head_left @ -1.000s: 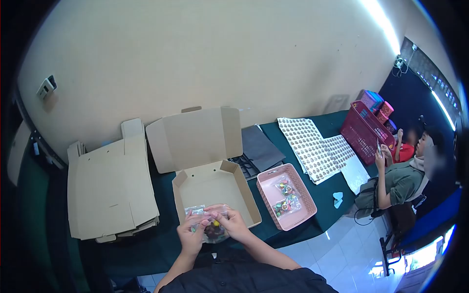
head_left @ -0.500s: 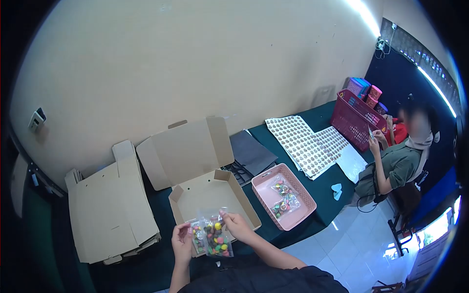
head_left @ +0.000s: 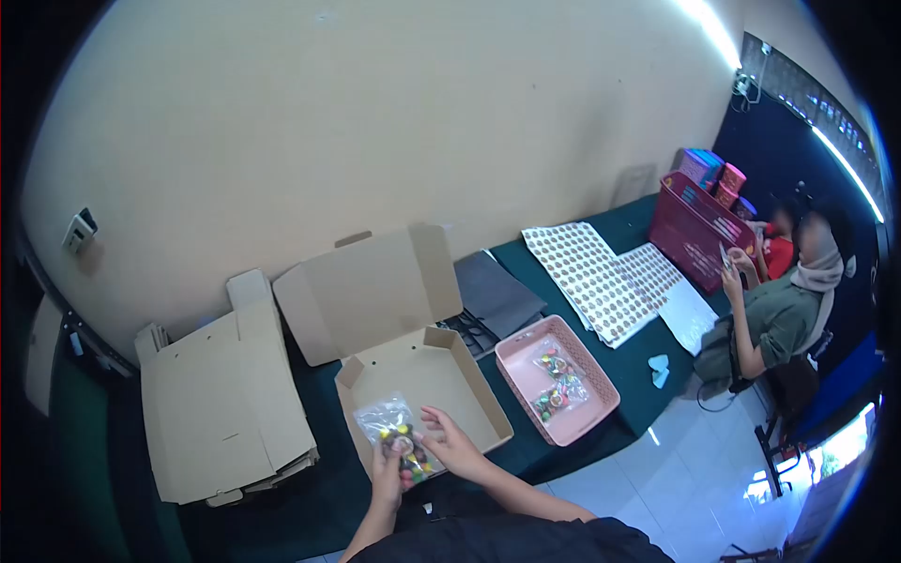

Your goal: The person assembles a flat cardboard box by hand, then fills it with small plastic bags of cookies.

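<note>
A clear plastic bag of colourful round candies (head_left: 387, 415) is in my left hand (head_left: 386, 477), with the thumb over its front. A small round sticker seems to be on the bag. My right hand (head_left: 456, 452) is open beside the bag, its fingers apart and its thumb close to the bag's right edge; whether it touches cannot be told. Both hands are over the front of an open cardboard box (head_left: 432, 380), whose lid stands raised against the wall. Right of the box, a pink basket (head_left: 601, 403) holds several similar candy bags (head_left: 560, 402).
Flattened cardboard boxes (head_left: 221, 403) are stacked on the left. Dark paper bags (head_left: 497, 291) lie behind the basket. Sticker sheets (head_left: 591, 281) and a maroon basket (head_left: 694, 235) are farther right. A person in a green shirt (head_left: 784, 314) stands there, with another person in red behind.
The candy bag has turned and now sits in my left hand, tilted the other way. My right hand has let go of its top edge and spread its fingers. The view has shifted slightly.
</note>
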A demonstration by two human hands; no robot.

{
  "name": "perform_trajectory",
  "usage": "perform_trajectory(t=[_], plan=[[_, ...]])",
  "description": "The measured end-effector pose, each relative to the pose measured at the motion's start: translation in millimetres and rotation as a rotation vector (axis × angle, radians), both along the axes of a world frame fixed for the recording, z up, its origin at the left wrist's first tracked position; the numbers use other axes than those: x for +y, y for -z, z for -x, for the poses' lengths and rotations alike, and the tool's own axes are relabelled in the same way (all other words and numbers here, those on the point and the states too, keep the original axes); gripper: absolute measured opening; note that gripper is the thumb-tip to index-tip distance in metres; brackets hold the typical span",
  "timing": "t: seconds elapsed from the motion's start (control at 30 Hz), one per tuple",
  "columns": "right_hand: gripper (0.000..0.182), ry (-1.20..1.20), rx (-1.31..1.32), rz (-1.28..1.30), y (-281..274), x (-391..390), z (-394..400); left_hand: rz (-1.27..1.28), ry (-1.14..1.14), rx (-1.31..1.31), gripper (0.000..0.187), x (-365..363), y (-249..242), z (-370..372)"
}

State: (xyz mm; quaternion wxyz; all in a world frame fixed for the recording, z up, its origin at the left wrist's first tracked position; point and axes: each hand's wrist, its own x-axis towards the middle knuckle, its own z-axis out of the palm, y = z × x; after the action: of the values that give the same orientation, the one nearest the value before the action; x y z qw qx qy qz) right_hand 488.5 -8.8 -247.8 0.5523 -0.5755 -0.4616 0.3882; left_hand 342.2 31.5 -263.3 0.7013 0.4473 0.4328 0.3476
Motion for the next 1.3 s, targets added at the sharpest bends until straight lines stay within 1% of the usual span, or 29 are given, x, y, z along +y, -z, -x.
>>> perform_trajectory(t=[0.03, 0.07, 0.1, 0.17, 0.2, 0.3, 0.33, 0.37, 0.43, 0.47, 0.5, 0.57, 0.6, 0.67, 0.7, 0.77, 0.8, 0.83, 0.87, 0.9, 0.93, 0.97, 1.0, 1.03, 1.07, 1.1, 1.17, 1.23, 1.3], plan=[[0.051, 0.017, 0.010, 0.054, 8.2, -1.2, 4.6, 0.070, 0.004, -0.026, 0.046, -1.4, -0.2, -1.7], [0.056, 0.006, 0.025, 0.065, 14.1, -2.0, 8.8, 0.034, -0.048, 0.036, 0.046, -4.1, 7.2, -4.2], [0.056, -0.016, 0.019, 0.068, 19.1, -1.8, 8.8, 0.032, -0.010, 0.002, 0.047, -5.1, 13.6, -3.5], [0.049, -0.178, 0.358, 0.205, 15.6, -4.5, 9.9, 0.066, 0.048, 0.032, 0.049, -5.5, 6.3, -3.7], [0.042, -0.200, 0.409, 0.224, 14.4, -2.5, 11.3, 0.071, 0.048, 0.031, 0.049, -6.1, 7.6, -3.3], [0.040, -0.298, 0.420, 0.336, 29.4, 0.6, 1.6, 0.128, 0.054, 0.015, 0.050, -3.3, 14.4, 2.3], [0.040, -0.291, 0.445, 0.349, 14.5, -2.6, 1.5, 0.134, 0.029, -0.014, 0.050, -2.2, 16.5, 4.3], [0.040, -0.291, 0.448, 0.351, 15.2, -2.6, 2.5, 0.141, 0.004, -0.043, 0.051, -1.3, 18.9, 5.5], [0.039, -0.219, 0.426, 0.240, 14.7, -1.5, 6.5, 0.134, -0.002, -0.056, 0.054, -0.4, 18.7, 5.7], [0.038, -0.140, 0.443, 0.201, 10.1, -1.9, 11.2, 0.070, 0.049, -0.008, 0.053, -1.6, 14.6, 6.1], [0.038, -0.141, 0.446, 0.208, 7.5, -0.8, 9.2, 0.007, 0.099, 0.040, 0.052, -3.3, 10.5, 5.8], [0.035, -0.128, 0.578, 0.301, 6.1, 1.0, 3.0, -0.031, 0.095, 0.052, 0.053, -10.1, 5.5, 0.0], [0.031, -0.046, 0.606, 0.211, 14.4, 3.7, 3.3, -0.082, 0.151, 0.044, 0.054, -14.6, 1.9, -2.8], [0.029, 0.002, 0.646, 0.178, 18.4, 7.7, -2.5, -0.175, 0.266, -0.012, 0.054, -15.4, 2.6, -4.0], [0.028, 0.052, 0.683, 0.142, 18.7, 7.7, -7.1, -0.173, 0.265, -0.012, 0.054, -15.0, 9.7, -4.9], [0.026, 0.089, 0.634, 0.158, 18.4, 4.5, -16.7, -0.437, 0.392, 0.014, 0.053, -16.2, 17.8, -6.4], [0.026, 0.056, 0.532, 0.122, 21.9, 4.1, -20.5, -0.468, 0.333, 0.153, 0.058, -17.0, 20.1, -3.5], [0.026, 0.023, 0.431, 0.084, 17.8, 4.0, -21.4, -0.467, 0.334, 0.152, 0.058, -13.6, 14.0, -3.6], [0.027, 0.031, 0.281, 0.106, 12.6, -0.3, -20.2, -0.301, 0.223, -0.052, 0.059, -7.6, 6.7, -4.5], [0.027, 0.033, 0.283, 0.107, 7.6, -4.3, -18.3, -0.131, 0.109, -0.251, 0.060, -3.2, 3.0, -2.9], [0.026, -0.014, 0.150, 0.085, 4.1, -7.7, -16.5, -0.129, 0.100, -0.153, 0.042, 5.2, 8.4, 3.6], [0.026, -0.063, 0.016, 0.061, 2.7, -8.8, -15.8, -0.129, 0.099, -0.152, 0.042, 10.8, 8.4, 12.1], [0.024, -0.018, 0.003, 0.005, 9.9, -8.4, -14.3, -0.123, 0.164, -0.091, 0.031, 16.1, 7.7, 20.2], [0.024, -0.020, 0.005, 0.003, 1.9, -9.6, -15.4, -0.119, 0.230, -0.028, 0.022, 19.2, 5.3, 24.6], [0.025, 0.015, -0.106, 0.084, -12.9, -13.0, -18.0, -0.279, 0.187, 0.002, 0.018, 16.4, -8.1, 21.0], [0.026, 0.049, -0.218, 0.167, -20.7, -15.7, -19.9, -0.278, 0.186, 0.005, 0.018, 16.5, -18.8, 20.8], [0.027, 0.074, -0.201, 0.154, -18.8, -15.8, -20.7, -0.395, 0.254, 0.044, 0.021, 16.6, -31.4, 20.3], [0.028, 0.061, -0.047, 0.016, -21.9, -14.5, -21.3, -0.372, 0.264, 0.041, 0.023, 19.3, -29.9, 23.0], [0.025, 0.008, -0.073, -0.010, -8.0, -15.7, -30.9, -0.351, 0.279, 0.039, 0.025, 24.1, -25.6, 24.7]])
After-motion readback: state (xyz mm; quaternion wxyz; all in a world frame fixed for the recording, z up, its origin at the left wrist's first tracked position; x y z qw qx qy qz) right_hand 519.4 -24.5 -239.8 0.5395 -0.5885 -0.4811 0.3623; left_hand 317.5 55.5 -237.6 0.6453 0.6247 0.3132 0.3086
